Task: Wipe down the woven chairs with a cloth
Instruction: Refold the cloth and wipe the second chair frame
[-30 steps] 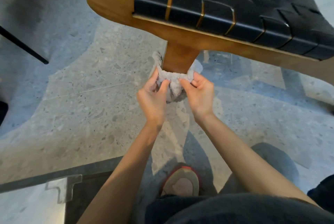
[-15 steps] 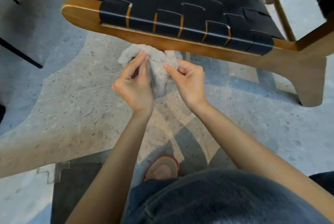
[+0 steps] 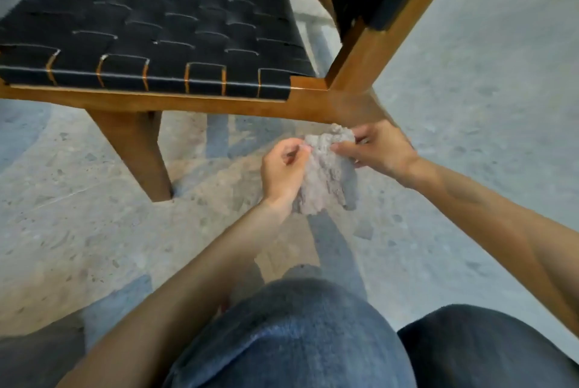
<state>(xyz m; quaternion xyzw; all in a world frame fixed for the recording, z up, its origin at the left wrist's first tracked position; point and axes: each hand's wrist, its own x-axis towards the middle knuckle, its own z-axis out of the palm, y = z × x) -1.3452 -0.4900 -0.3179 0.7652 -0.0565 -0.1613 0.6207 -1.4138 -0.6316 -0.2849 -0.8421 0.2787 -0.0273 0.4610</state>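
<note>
A crumpled grey cloth (image 3: 326, 174) of fluffy, nubbly pile is held between both hands. The left hand (image 3: 283, 168) is curled narrow, and the cloth's upper left edge is pinched between its thumb and fingertips. The right hand (image 3: 380, 148) is likewise closed on the upper right edge, its fingers bent round the bunched fabric. Below the hands the cloth hangs in loose folds, clear of the floor.

The cloth is held just under the corner of the low wooden chair (image 3: 188, 102), where the smooth brown side rail meets the slanted upright. The corner is blurred, so it cannot be told whether the cloth's top touches the wood. The woven seat (image 3: 156, 30) is made of broad, flat black straps laid in a basket pattern and wrapped over the rail. A tapered wooden leg (image 3: 138, 152) is planted on the speckled grey-and-beige terrazzo floor (image 3: 94, 231). A knee in blue denim (image 3: 297, 334) is seen below the forearms.
</note>
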